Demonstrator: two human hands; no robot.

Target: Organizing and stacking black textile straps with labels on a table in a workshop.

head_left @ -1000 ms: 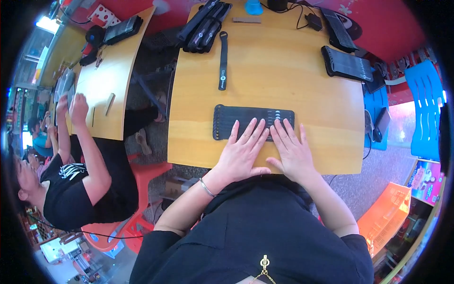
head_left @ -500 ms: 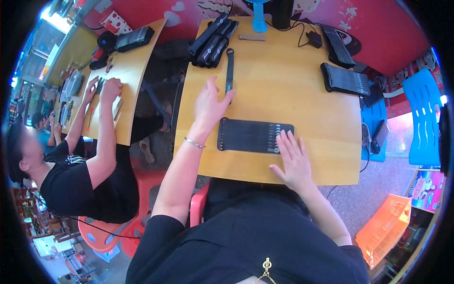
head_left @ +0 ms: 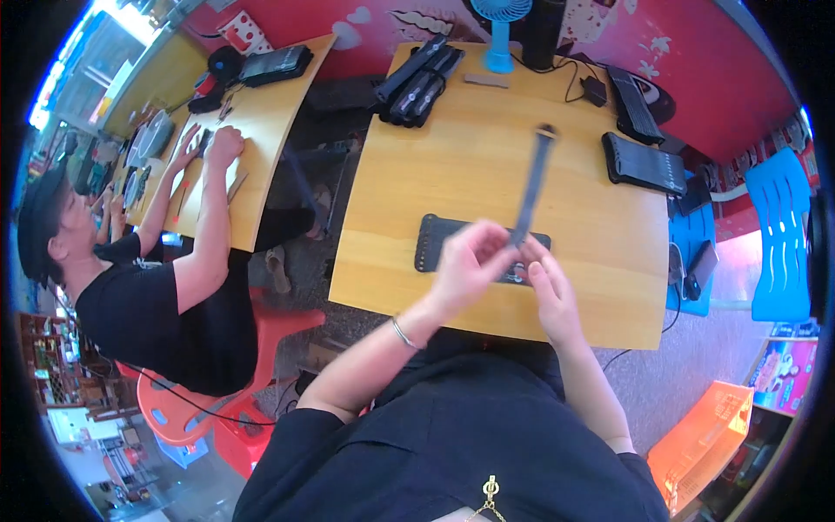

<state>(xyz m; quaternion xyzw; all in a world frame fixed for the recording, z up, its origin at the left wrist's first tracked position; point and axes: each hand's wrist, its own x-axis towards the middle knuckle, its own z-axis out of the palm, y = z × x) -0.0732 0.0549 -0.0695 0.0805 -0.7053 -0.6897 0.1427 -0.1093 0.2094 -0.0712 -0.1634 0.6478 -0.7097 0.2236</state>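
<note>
Two wooden tables [head_left: 452,157], one blue fan [head_left: 499,35], one blue chair [head_left: 778,235], two people [head_left: 130,304]

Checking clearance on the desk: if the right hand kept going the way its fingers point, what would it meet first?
Probably the flat black case lying just beyond the right hand, under the strip it holds; height above the desk is unclear.

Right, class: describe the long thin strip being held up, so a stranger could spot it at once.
Start at the near wooden table. Above its flat black panel, the left hand and right hand pinch a narrow dark strip. Unlike the black items lying flat around it, it is raised off the table.
</note>
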